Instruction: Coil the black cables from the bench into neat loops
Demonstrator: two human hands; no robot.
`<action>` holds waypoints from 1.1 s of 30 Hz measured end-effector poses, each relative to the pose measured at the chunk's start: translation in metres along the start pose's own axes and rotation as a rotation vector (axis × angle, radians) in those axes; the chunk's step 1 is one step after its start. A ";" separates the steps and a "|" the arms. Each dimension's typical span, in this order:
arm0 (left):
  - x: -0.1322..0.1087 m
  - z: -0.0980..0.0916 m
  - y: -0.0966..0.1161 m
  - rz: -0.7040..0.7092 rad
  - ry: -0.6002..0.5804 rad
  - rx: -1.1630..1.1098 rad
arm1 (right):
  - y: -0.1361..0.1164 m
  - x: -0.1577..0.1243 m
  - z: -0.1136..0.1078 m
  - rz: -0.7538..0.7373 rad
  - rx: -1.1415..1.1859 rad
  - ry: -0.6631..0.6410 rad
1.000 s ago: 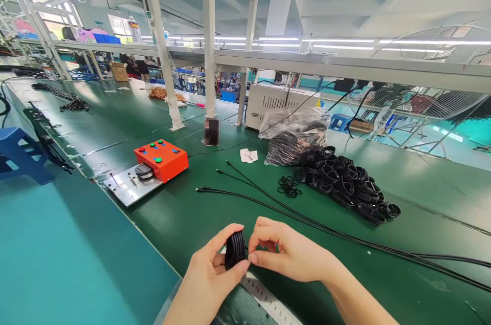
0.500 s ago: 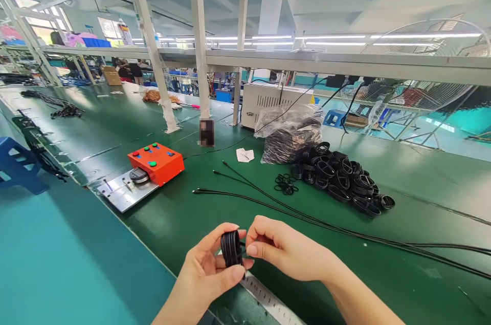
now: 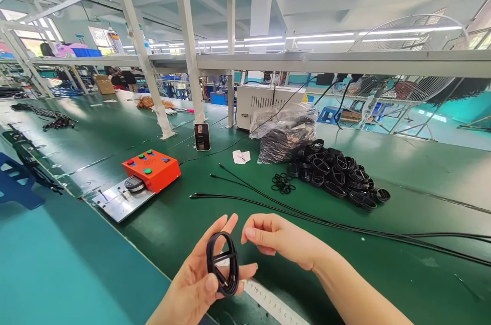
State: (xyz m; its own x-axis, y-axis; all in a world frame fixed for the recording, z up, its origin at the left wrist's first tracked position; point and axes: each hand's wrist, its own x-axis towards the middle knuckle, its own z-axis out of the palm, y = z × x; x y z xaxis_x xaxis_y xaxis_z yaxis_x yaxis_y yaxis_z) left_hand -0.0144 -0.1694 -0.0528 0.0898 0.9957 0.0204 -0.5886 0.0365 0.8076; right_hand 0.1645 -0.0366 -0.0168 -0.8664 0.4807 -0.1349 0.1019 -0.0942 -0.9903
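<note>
My left hand (image 3: 195, 281) thumbs the black cable coil (image 3: 210, 257) against spread fingers; right of it, my right hand (image 3: 282, 240) curls half-open, empty.

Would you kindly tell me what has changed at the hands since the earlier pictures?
The right hand has let go of the coiled black cable and drawn off rightward. The left hand still holds it, its open loop now turned toward the camera. The pile of black cable coils and the orange rectangular box stayed put.
</note>
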 end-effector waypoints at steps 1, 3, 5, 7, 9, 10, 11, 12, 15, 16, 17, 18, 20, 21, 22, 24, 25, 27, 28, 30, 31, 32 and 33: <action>-0.001 -0.002 0.000 -0.031 -0.032 -0.029 | 0.000 0.000 0.003 -0.008 0.057 -0.035; -0.001 -0.004 0.000 -0.094 -0.087 -0.084 | 0.002 0.000 0.010 -0.006 0.172 -0.078; 0.000 -0.006 -0.001 -0.129 -0.075 -0.104 | 0.005 0.002 0.016 0.018 0.283 -0.064; 0.004 -0.005 -0.002 -0.128 0.002 -0.056 | 0.009 0.004 0.020 0.050 0.368 -0.004; 0.008 -0.002 -0.005 -0.096 0.084 0.069 | 0.011 0.006 0.022 0.072 0.403 0.074; 0.010 -0.001 -0.006 -0.069 0.116 0.145 | 0.012 0.006 0.024 0.079 0.403 0.110; 0.012 0.001 -0.008 -0.041 0.144 0.216 | 0.012 0.006 0.025 0.085 0.393 0.142; 0.014 0.003 -0.010 -0.017 0.167 0.277 | 0.011 0.007 0.026 0.090 0.379 0.165; 0.016 0.007 -0.011 0.000 0.210 0.368 | 0.009 0.006 0.029 0.097 0.338 0.183; 0.016 0.008 -0.011 -0.013 0.207 0.377 | 0.008 0.006 0.029 0.101 0.322 0.176; 0.015 0.008 -0.010 -0.028 0.195 0.381 | 0.008 0.005 0.029 0.104 0.306 0.170; 0.015 0.009 -0.009 -0.042 0.178 0.379 | 0.007 0.005 0.028 0.105 0.292 0.166; 0.014 0.010 -0.006 -0.061 0.143 0.358 | 0.006 0.005 0.026 0.100 0.269 0.164; 0.013 0.010 -0.006 -0.062 0.132 0.347 | 0.006 0.005 0.026 0.092 0.264 0.163; 0.013 0.010 -0.005 -0.062 0.123 0.339 | 0.006 0.005 0.026 0.079 0.264 0.165; 0.012 0.012 -0.004 -0.059 0.116 0.342 | 0.006 0.006 0.030 0.047 0.276 0.188; 0.012 0.012 -0.003 -0.058 0.112 0.354 | 0.007 0.007 0.032 0.034 0.283 0.212; 0.011 0.014 -0.002 -0.064 0.106 0.383 | 0.010 0.008 0.039 0.018 0.288 0.269; 0.010 0.014 -0.001 -0.067 0.105 0.393 | 0.011 0.009 0.042 0.018 0.284 0.289; 0.009 0.014 -0.002 -0.067 0.114 0.391 | 0.014 0.010 0.046 0.023 0.271 0.292; 0.009 0.013 -0.002 -0.062 0.124 0.373 | 0.015 0.011 0.045 0.026 0.249 0.280; 0.010 0.013 -0.003 -0.056 0.135 0.347 | 0.014 0.010 0.043 0.028 0.203 0.266; 0.010 0.012 -0.004 -0.053 0.145 0.318 | 0.013 0.009 0.040 0.031 0.127 0.261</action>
State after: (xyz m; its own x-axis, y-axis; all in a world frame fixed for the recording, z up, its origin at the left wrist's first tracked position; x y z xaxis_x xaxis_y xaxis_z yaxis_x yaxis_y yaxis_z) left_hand -0.0016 -0.1606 -0.0486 -0.0148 0.9957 -0.0916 -0.3044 0.0827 0.9489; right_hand 0.1384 -0.0685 -0.0293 -0.7068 0.6827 -0.1850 0.0502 -0.2125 -0.9759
